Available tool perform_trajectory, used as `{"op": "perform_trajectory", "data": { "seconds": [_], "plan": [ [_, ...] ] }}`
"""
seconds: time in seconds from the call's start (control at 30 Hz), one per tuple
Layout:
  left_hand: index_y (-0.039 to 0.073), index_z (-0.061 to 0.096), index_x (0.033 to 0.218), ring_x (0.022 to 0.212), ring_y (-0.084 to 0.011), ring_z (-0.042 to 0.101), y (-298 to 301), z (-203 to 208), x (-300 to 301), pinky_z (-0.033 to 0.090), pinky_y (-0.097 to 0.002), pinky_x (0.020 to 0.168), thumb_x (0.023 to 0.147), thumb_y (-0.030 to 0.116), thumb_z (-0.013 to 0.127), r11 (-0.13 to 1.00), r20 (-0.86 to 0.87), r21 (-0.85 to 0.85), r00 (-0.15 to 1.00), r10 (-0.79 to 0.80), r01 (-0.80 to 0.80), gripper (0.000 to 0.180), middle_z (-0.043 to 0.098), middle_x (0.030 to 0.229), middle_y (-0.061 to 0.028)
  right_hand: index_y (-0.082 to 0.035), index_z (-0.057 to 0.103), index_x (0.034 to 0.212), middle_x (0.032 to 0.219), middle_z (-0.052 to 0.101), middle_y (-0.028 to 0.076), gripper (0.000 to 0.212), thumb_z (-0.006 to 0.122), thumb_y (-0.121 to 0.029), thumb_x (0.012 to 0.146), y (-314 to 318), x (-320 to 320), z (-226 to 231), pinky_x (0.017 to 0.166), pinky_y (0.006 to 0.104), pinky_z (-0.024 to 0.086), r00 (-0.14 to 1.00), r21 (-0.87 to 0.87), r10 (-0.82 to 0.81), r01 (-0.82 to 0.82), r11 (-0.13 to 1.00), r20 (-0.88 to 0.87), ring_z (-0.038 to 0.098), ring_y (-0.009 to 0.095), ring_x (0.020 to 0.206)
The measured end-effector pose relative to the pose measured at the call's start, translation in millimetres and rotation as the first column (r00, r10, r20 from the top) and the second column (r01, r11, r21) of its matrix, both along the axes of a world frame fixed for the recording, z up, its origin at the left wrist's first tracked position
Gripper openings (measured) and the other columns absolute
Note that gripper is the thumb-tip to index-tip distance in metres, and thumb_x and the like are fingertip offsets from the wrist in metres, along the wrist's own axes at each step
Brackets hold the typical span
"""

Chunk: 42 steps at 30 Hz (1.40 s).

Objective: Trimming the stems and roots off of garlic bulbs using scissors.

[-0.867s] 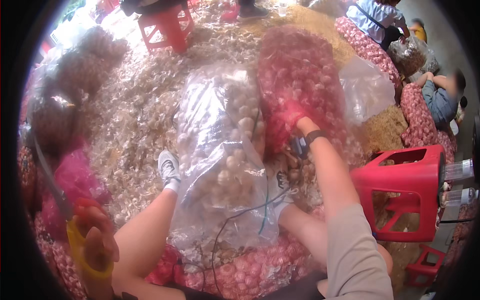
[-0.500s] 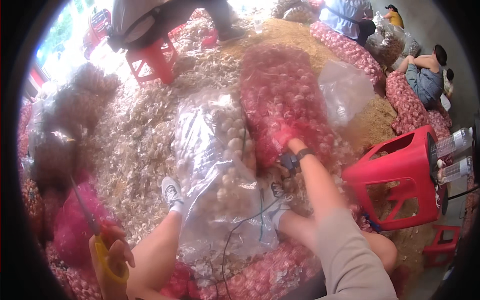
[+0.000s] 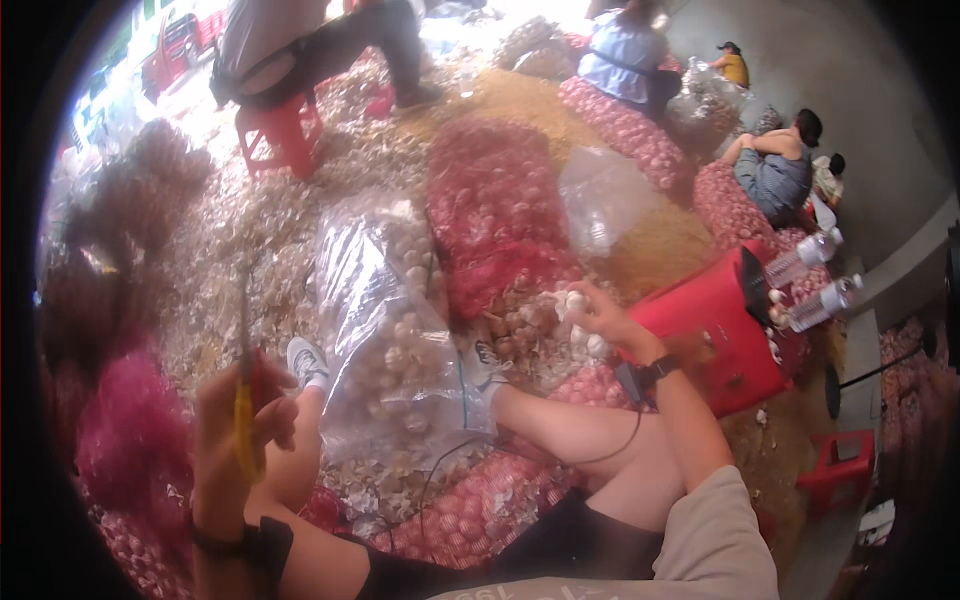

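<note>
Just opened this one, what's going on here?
Someone is handling garlic. The left hand holds yellow-handled scissors, blades pointing up; the right hand appears to pinch a pale garlic bulb. In front, a clear plastic bag containing bulbs lies beside a red mesh sack, also holding bulbs. Papery skins litter the ground.

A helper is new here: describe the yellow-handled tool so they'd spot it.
Find the big clear bag of garlic between the person's feet. Left of it, the left hand holds the tool, its blurred blade pointing up. Its yellow handle sets it apart from the pale peelings and the pink bag nearby.
</note>
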<state>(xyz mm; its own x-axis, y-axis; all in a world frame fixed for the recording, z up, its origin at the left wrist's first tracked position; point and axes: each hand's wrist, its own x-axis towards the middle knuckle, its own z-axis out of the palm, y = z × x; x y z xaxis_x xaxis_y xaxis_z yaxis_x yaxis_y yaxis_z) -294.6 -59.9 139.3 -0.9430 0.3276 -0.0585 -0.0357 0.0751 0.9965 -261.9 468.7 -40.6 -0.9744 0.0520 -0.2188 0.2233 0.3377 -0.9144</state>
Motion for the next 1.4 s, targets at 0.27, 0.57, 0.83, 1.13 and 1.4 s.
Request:
{"op": "perform_trajectory", "data": {
  "seconds": [0.27, 0.57, 0.83, 1.13, 1.4],
  "plan": [
    [-0.003, 0.066, 0.105, 0.061, -0.0114, 0.060, 10.0, -5.6, 61.8, 0.048, -0.0259, 0.056, 0.095, 0.017, 0.072, 0.976, -0.013, 0.195, 0.996, -0.094, 0.094, 0.023, 0.062, 0.076, -0.0034, -0.009, 0.043, 0.148, 0.106, 0.065, 0.010, 0.048, 0.057, -0.029, 0.107, -141.6, 143.5, 149.5, 0.080, 0.0300, 0.053, 0.983, -0.624, -0.158, 0.064, 0.779, -0.097, 0.063, 0.017, 0.092],
    [-0.002, 0.067, 0.113, 0.057, -0.0070, 0.055, 29.7, -43.8, 170.9, 0.043, -0.0221, 0.051, 0.093, 0.016, 0.076, 0.910, 0.061, 0.297, 0.945, -0.321, 0.290, 0.028, 0.060, 0.075, 0.0011, -0.010, 0.039, 0.152, 0.104, 0.065, 0.009, 0.054, 0.050, -0.040, 0.108, -290.9, 264.9, 131.5, 0.055, 0.0231, 0.053, 0.991, -0.813, -0.042, -0.077, 0.577, -0.124, 0.066, 0.012, 0.080],
    [-0.001, 0.069, 0.101, 0.053, -0.0027, 0.051, 79.1, -26.9, 278.4, 0.034, -0.0202, 0.046, 0.091, 0.018, 0.080, 0.634, -0.216, 0.219, 0.671, -0.710, 0.741, 0.024, 0.062, 0.070, 0.0021, -0.005, 0.055, 0.131, 0.092, 0.065, 0.005, 0.040, 0.050, -0.038, 0.108, -317.6, 427.6, 176.5, 0.045, 0.0222, 0.047, 0.975, -0.626, -0.187, 0.069, 0.777, -0.124, 0.060, 0.010, 0.060],
    [-0.002, 0.070, 0.096, 0.060, -0.0061, 0.061, 172.6, -6.0, 410.8, 0.048, -0.0210, 0.051, 0.092, 0.018, 0.077, 0.336, -0.443, 0.143, 0.364, -0.820, 0.931, 0.022, 0.065, 0.071, -0.0003, -0.003, 0.062, 0.116, 0.093, 0.065, 0.007, 0.041, 0.057, -0.042, 0.104, -314.7, 593.9, 123.3, 0.055, 0.0272, 0.051, 0.600, -0.928, -0.800, 0.288, 0.237, -0.018, 0.057, 0.012, 0.060],
    [-0.005, 0.070, 0.097, 0.069, -0.0034, 0.061, 206.1, -30.4, 471.5, 0.049, -0.0250, 0.058, 0.091, 0.016, 0.076, 0.319, -0.385, -0.103, 0.258, -0.886, 0.942, 0.023, 0.065, 0.069, -0.0003, -0.008, 0.057, 0.127, 0.106, 0.061, 0.013, 0.055, 0.061, -0.055, 0.099, -305.0, 634.2, 71.5, 0.043, 0.0183, 0.039, 0.583, -0.998, -0.812, 0.061, 0.012, 0.026, 0.054, 0.017, 0.074]
  ]
}}
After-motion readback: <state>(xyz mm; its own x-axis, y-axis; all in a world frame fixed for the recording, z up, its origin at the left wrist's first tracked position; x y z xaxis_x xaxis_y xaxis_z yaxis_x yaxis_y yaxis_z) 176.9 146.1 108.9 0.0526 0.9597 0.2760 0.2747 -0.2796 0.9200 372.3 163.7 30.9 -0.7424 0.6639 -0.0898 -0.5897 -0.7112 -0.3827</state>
